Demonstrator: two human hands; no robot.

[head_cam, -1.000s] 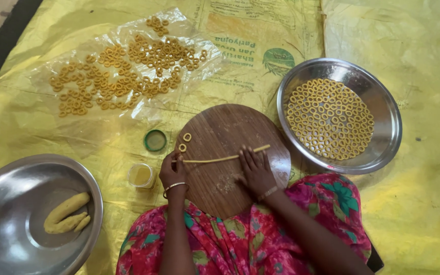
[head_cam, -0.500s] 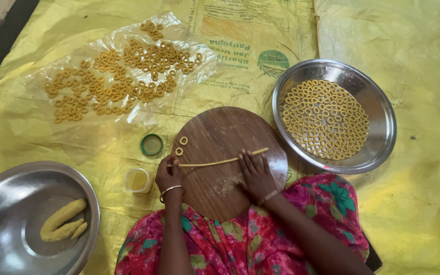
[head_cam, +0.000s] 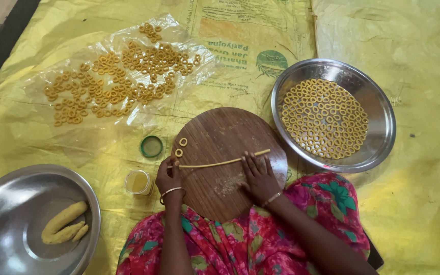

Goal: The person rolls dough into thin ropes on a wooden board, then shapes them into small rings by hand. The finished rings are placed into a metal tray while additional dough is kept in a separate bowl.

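- Dough rope [head_cam: 219,163] is lying across the round wooden board [head_cam: 220,132]; from the head camera I am seeing my left hand [head_cam: 169,175] pinching its left end.
- My right hand [head_cam: 258,175] is pressing flat, fingers together, on the rope's right part.
- Two dough rings [head_cam: 181,147] are sitting just above the left hand.
- A steel plate [head_cam: 383,127] of rings is resting to the right.

One head-worn camera looks steeply down from close above the round wooden board [head_cam: 228,160].
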